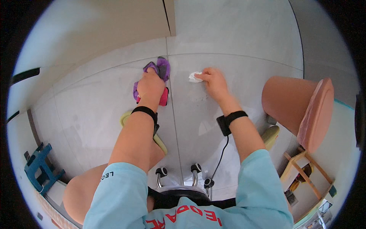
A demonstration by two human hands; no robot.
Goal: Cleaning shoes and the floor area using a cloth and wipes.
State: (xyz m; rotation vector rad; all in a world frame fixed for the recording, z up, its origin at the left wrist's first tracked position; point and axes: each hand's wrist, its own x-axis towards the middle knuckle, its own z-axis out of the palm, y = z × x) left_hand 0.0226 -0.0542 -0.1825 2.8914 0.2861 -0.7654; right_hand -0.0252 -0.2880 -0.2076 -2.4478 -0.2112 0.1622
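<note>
Above the grey tiled floor (pixel 188 120), my right hand (pixel 216 84) pinches a crumpled white tissue (pixel 195 77) between thumb and fingers. A few dark specks lie on the tile just below it. To the left, my left hand (pixel 151 84) holds a purple and grey cloth (pixel 163 68), bunched around its fingers. A red-pink item (pixel 164 96) shows under the same hand; what it is, and whether I grip it, cannot be told. Both wrists wear black straps, and a black cable hangs from the right one.
A pinkish-brown bin (pixel 288 101) with a liner stands at right, a wooden rack (pixel 303 171) below it. Castors of a stool (pixel 183 193) are close beneath me. A blue plastic item (pixel 41 169) is at far left, a beige cabinet (pixel 114 23) at upper left.
</note>
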